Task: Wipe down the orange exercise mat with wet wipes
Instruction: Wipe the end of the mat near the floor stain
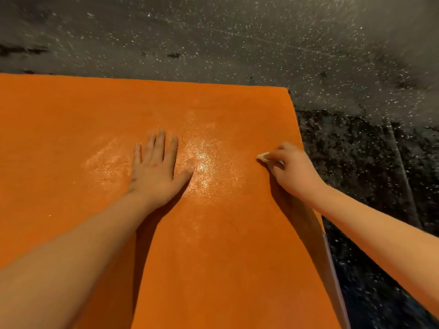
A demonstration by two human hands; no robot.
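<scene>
1. Head view: my bare left forearm (71, 257) enters from the lower left of the frame. My bare right forearm (380, 233) enters from the lower right and crosses the right edge of the mat.
2. Under both arms lies the flat orange exercise mat (225, 257) with its fine grainy surface. It is spread on the floor and fills the lower and middle left of the frame.
3. A thin pale grey strip (332, 269) runs along the mat's right edge at the lower right. I cannot tell whether it is part of the mat.
4. My left hand (154, 172) lies palm down on the mat near the middle of the frame, with fingers straight and slightly spread and the thumb out to the right. It holds nothing.
5. My right hand (292, 169) is at the middle right, close to the mat's right edge. Its fingers are curled round a small crumpled pale wet wipe (263, 157), which sticks out to the left of the fingers and touches the mat.
6. A shiny wet patch (204, 167) glistens between my two hands, with a fainter one just left of my left hand.
7. The mat's far edge runs straight across the frame above my hands, and its far right corner is at the upper right of centre.
8. Beyond it and to the right is dark grey rubber floor with white specks (213, 32), blurred toward the top.
</scene>
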